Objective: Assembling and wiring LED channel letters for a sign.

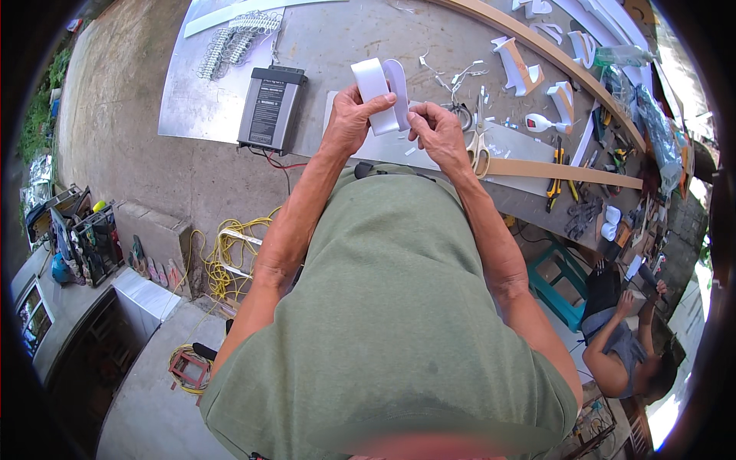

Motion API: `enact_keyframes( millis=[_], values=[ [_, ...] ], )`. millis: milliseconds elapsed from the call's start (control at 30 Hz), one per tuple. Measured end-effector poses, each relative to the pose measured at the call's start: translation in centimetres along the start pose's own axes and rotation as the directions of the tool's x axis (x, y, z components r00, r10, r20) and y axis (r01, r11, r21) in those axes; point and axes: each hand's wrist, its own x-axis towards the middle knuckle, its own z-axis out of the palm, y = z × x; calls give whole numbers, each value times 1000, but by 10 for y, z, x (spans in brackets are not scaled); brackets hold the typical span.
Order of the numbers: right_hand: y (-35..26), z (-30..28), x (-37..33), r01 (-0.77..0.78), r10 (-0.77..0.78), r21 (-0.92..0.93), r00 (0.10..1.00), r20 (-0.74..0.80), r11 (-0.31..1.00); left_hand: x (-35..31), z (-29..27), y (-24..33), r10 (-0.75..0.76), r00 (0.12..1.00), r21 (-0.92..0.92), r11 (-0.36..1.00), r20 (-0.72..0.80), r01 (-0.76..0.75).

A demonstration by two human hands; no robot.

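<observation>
My left hand (351,121) is closed around a white curved piece (369,86), a looped band of smooth sheet held upright above the table's near edge. Its thumb lies across the band's face. My right hand (442,136) has thumb and forefinger pinched at the piece's right edge; whether something small is also between them I cannot tell. Just right of that hand, scissors (481,156) with cream handles lie on the table. Thin white wires (458,75) are scattered beyond it. Left of my left hand sits a black and grey power supply box (270,111).
Several white shaped pieces (523,69), a white bottle (539,123) and a utility knife (555,180) lie to the right. A brown strip (563,172) extends past the scissors. Light modules (239,40) lie far left. Yellow cord (230,257), a green stool (558,285) and another person (625,337) are around the table.
</observation>
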Motion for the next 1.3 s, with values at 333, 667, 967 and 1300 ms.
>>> enact_keyframes(
  millis=[333, 667, 967, 1300],
  values=[
    [-17, 1, -6, 334, -333, -172, 942, 34, 927, -4, 1, 8, -72, 997, -49, 996, 39, 74],
    [-58, -13, 7, 613, -588, -148, 788, 180, 776, -25, -17, 1, -174, 813, -539, 668, 556, 513],
    [-60, -10, 8, 600, -539, -119, 775, 330, 791, -46, -27, -7, -175, 726, -529, 576, 666, 624],
    [-78, -27, 13, 562, -426, -139, 744, 515, 815, -43, -29, -10, -197, 643, -457, 554, 740, 696]
  ],
)
